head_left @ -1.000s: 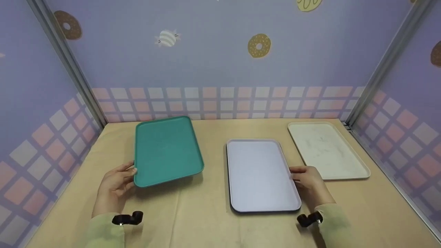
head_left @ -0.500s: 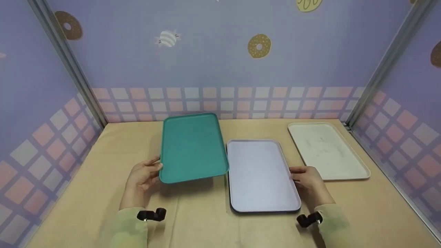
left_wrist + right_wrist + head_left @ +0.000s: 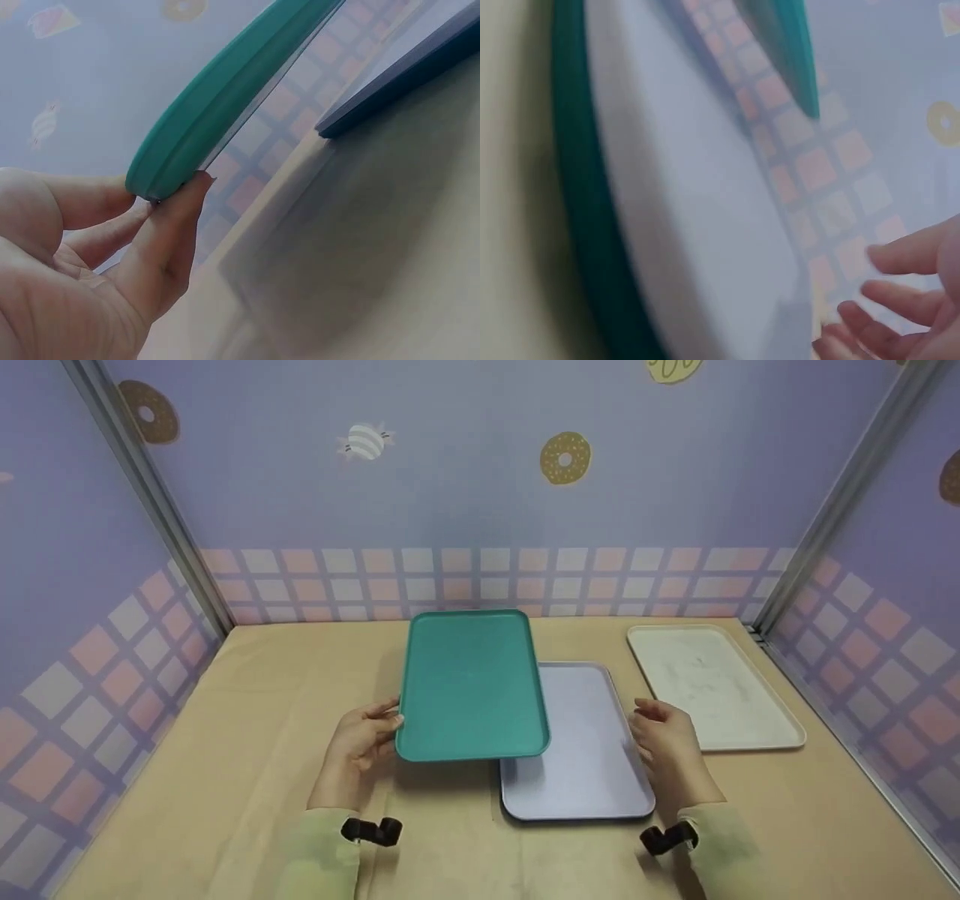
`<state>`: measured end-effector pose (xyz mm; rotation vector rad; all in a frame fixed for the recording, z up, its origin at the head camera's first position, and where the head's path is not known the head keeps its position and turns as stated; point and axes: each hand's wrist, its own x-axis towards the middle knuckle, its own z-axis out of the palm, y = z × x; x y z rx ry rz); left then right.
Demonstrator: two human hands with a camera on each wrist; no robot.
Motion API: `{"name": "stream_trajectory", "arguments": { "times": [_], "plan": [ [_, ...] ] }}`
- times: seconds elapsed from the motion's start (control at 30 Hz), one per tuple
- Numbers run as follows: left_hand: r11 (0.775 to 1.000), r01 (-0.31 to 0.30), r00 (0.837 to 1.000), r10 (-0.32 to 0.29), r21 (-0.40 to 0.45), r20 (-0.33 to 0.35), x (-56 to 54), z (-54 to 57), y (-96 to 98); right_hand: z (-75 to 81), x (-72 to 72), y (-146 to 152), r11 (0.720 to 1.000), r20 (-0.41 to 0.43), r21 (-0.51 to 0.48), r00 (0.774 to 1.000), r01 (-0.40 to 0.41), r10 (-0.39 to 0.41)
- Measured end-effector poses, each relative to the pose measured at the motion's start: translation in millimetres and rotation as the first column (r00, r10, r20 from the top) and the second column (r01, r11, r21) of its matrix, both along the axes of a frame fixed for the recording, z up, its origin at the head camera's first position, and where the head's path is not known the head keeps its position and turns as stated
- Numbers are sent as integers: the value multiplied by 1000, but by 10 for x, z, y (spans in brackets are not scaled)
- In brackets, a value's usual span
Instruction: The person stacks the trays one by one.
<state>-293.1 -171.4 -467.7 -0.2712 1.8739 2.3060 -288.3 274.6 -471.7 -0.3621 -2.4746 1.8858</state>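
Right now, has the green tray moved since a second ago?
Yes. In the head view, the green tray has moved right relative to the back wall.

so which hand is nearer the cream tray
Right: the right hand is by the near left corner of the cream tray; the left hand is well to its left, pinching the green tray.

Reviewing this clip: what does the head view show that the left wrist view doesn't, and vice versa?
Only the head view shows the right hand, holding nothing, and the white tray at far right.

Only the left wrist view shows the fingertips of the left hand under the edge of the green tray.

Both show the left hand gripping that raised tray, the lavender tray and the patterned wall.
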Motion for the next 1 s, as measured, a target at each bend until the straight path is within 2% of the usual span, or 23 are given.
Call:
{"name": "stream_trajectory", "arguments": {
  "times": [0.07,0.13,0.2,0.27,0.37,0.5,0.7,1.0],
  "plan": [
    [1000,1,1000,-1,0,-8,-2,-3,48,31,6,-52,992,-11,-121,1000,-26,24],
    [1000,8,1000,-8,11,-10,-5,-6,92,51,14,-98,971,-5,-229,998,-68,69],
    [1000,11,1000,-11,18,-7,-7,-11,136,66,30,-134,930,24,-347,990,-120,137],
    [999,20,1000,-20,28,-3,-6,-13,185,64,40,-163,890,40,-423,978,-170,206],
    [999,29,1000,-30,32,2,10,-12,265,63,55,-200,829,47,-510,954,-232,296],
    [999,40,999,-40,24,-3,34,-13,396,64,65,-243,794,51,-548,937,-263,346],
    [997,71,997,-71,0,0,72,-16,606,61,63,-220,800,36,-541,943,-260,332],
    [994,103,995,-103,22,-10,146,-98,849,94,59,-46,871,57,-450,967,-197,248]
  ]
}}
